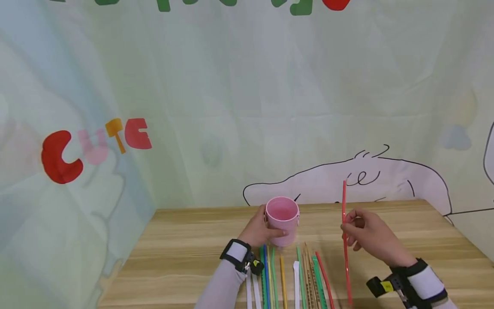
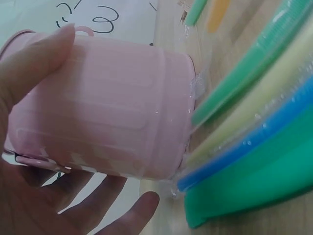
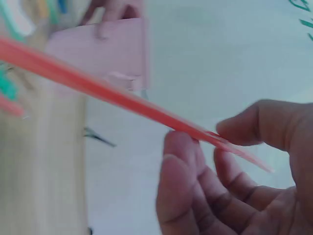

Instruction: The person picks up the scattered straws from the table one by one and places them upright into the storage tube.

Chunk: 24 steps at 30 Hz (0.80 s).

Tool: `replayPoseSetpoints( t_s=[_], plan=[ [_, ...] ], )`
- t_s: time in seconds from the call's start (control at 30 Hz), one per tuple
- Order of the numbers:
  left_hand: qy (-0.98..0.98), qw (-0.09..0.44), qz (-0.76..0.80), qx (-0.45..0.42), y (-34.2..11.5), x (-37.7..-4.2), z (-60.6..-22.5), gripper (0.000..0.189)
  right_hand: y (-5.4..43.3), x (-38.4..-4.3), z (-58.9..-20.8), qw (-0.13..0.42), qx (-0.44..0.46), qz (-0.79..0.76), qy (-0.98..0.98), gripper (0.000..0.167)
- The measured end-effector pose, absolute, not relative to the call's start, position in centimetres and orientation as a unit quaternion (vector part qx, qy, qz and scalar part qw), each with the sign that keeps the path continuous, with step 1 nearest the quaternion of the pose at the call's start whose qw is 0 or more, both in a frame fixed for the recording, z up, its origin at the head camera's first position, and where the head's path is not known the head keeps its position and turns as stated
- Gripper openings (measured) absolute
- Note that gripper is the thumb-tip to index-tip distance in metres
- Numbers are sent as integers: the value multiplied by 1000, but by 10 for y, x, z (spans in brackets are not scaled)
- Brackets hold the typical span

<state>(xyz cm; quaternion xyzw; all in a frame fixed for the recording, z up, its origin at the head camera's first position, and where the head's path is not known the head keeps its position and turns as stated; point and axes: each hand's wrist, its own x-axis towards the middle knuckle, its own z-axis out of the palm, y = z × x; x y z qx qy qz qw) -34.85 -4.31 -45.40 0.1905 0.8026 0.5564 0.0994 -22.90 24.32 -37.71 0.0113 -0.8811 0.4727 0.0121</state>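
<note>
My left hand (image 1: 259,228) holds a small pink bucket (image 1: 283,234) with its thumb on the near side. In the left wrist view the fingers curve round the other side of the bucket (image 2: 102,107), which has ribbed walls and a small handle. The bucket's open mouth tilts toward the head camera. Its inside shows pink. To the right, my right hand (image 1: 368,234) pinches a long red straw (image 1: 344,249) between thumb and fingers, holding it nearly upright. In the right wrist view the red straw (image 3: 122,98) runs slantwise, slightly blurred.
Before the bucket, a row of long thin things lies on the wooden table (image 1: 185,240): a blue straw (image 1: 265,274), green pieces (image 1: 318,281), a yellow stick (image 1: 283,279), wooden sticks (image 1: 308,274), white pieces (image 1: 296,283) and another red straw (image 1: 325,274). A printed cloth (image 1: 231,107) hangs behind.
</note>
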Motion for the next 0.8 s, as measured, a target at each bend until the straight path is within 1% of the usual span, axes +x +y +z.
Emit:
replayPoseSetpoints(
  t_s=[0.27,0.4,0.57,0.67,0.8],
  plan=[
    [802,100,557,191,-42,-351,-455,90,243,-250,-342,103,40,532,-839,30],
    [802,101,557,192,-41,-352,-455,89,238,-256,-329,153,45,562,-812,32],
    [802,102,557,192,-39,-351,-456,88,226,-263,-318,208,50,572,-792,31],
    [804,102,555,190,-39,-350,-456,89,218,-270,-317,229,47,559,-796,31],
    [804,99,555,189,-39,-349,-456,89,206,-279,-320,239,40,532,-811,33]
  ],
)
